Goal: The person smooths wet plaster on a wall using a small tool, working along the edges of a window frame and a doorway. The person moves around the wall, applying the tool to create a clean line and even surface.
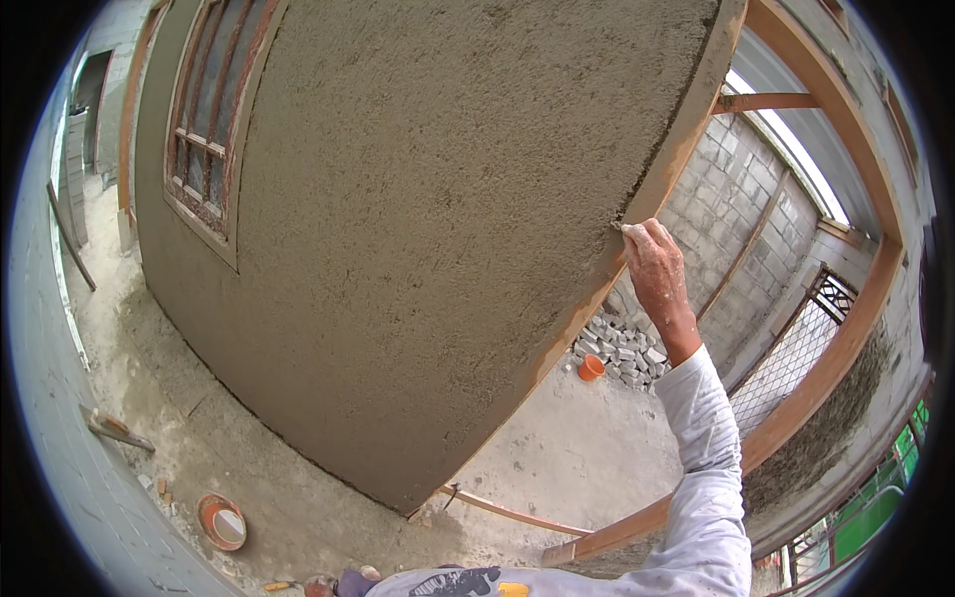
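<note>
My right hand point(658, 267), dusted with mortar, reaches up to the side edge of a freshly rendered grey wall point(428, 189). Its fingers are closed in a pinch against the wooden door frame point(665, 179), where the wet mortar meets the timber. A small grey lump shows at the fingertips; whether it is mortar or the tip of a tool I cannot make out. Rough mortar runs along the edge above the hand. The long pale sleeve point(708, 448) of my right arm crosses the doorway. My left hand does not show.
A barred window point(211, 119) is set in the wall at left. An orange bucket point(221, 522) stands on the floor at lower left. Through the doorway are a smaller orange bucket point(591, 367), a heap of broken blocks point(629, 350) and a mesh gate point(791, 373). A timber point(507, 512) crosses the threshold.
</note>
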A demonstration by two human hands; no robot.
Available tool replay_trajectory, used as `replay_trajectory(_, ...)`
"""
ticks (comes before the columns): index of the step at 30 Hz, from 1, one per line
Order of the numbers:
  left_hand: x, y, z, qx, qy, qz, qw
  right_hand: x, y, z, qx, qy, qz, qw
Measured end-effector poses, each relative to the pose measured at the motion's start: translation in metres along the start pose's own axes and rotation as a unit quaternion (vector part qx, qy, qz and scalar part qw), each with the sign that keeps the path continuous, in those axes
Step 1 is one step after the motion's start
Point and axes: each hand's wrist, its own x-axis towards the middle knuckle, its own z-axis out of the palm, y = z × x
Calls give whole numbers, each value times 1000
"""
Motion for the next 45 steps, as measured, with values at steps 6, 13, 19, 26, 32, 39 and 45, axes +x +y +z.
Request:
replay_trajectory(6, 24, -17, -19, 204, -85, 114, 969, 7, 5, -6, -33, 13, 8, 999)
replay_trajectory(13, 5, -9, -6, -85, 124, -22, 988, -3, 2, -5, -25, 21, -13, 999)
replay_trajectory(19, 13, -8, -6, 26, 137, 28, 990, -29, -10, 17, -31, -25, -37, 999)
replay_trajectory(26, 17, -5, -9, -48, 134, 39, 989, -18, -6, 6, -23, 5, -15, 1000)
replay_trajectory(32, -1, 16, -15, -79, 128, 30, 988, -67, -26, 28, 11, -59, -50, 997)
replay_trajectory(39, 13, 5, -12, -74, 121, 35, 989, -16, -7, 1, -47, -17, -24, 998)
replay_trajectory(45, 5, 25, -25, -50, 96, 53, 993, 30, 17, -16, -78, 30, -19, 996)
